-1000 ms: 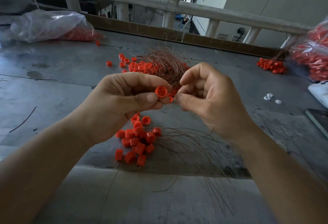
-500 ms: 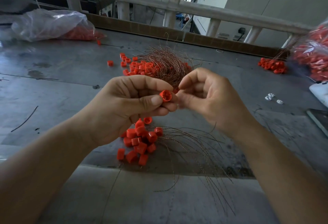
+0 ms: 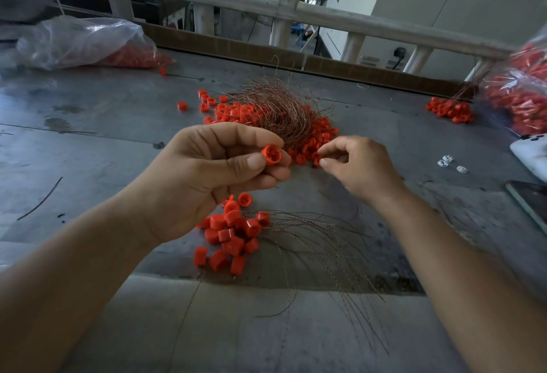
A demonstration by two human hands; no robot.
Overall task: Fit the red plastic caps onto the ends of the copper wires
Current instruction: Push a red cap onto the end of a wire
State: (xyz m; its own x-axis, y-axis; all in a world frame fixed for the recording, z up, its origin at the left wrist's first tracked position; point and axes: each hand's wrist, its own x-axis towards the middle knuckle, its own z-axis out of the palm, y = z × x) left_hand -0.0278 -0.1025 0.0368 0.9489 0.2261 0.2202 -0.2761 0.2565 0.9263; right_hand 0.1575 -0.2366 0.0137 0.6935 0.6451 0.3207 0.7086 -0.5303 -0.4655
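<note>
Plastic bag (image 3: 83, 41) of caps lies far left of the copper wire tangle (image 3: 278, 106); loose caps (image 3: 313, 142) ring its foot on the grey table (image 3: 88, 142). In front of the tangle the left hand (image 3: 207, 177) pinches one red cap (image 3: 271, 154), round, hollow end showing, between thumb and fingers. The right hand (image 3: 355, 165), at that cap half a second ago, has drawn off to the tangle's right foot, fingertips pinched, perhaps on a wire; I cannot tell.

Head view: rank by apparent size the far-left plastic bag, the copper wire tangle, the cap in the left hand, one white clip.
1. plastic bag
2. copper wire tangle
3. cap, held nearer the camera, so its lead over the clip is unsure
4. white clip
</note>
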